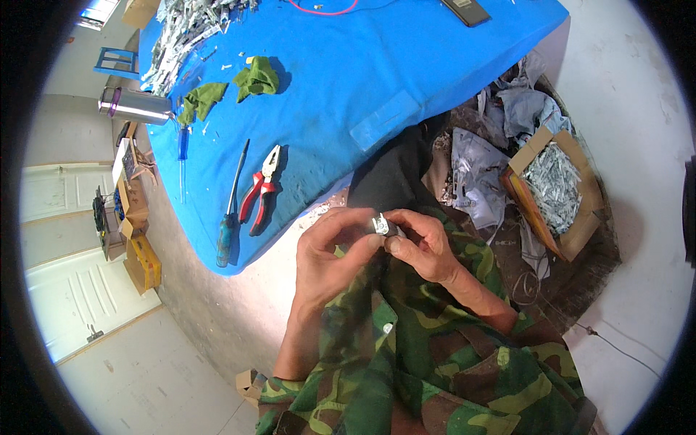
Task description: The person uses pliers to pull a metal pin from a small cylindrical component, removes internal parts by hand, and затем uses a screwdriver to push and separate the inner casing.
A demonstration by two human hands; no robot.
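Observation:
Just beyond the table's near edge, my left hand point(328, 250) and my right hand point(424, 246) meet over my lap. Thumbs and fingertips of both pinch a small silvery metal piece point(380, 224); its exact kind is too small to make out. Fingers cover part of it. To the left on the blue-covered table point(326, 94) lie red-handled pliers point(266, 185), jaws pointing away from me. Beside them rests a screwdriver point(230, 210) with a dark blue handle. A second screwdriver point(182, 145) with a blue handle lies farther left.
Green cloths point(257, 78) and a steel cylindrical flask point(138, 106) sit at the table's left. A heap of metal strips point(188, 36) covers the far left corner; a phone point(466, 11) lies far right. Right of me stand a strip-filled cardboard box point(518, 194) and grey plastic bags point(475, 174).

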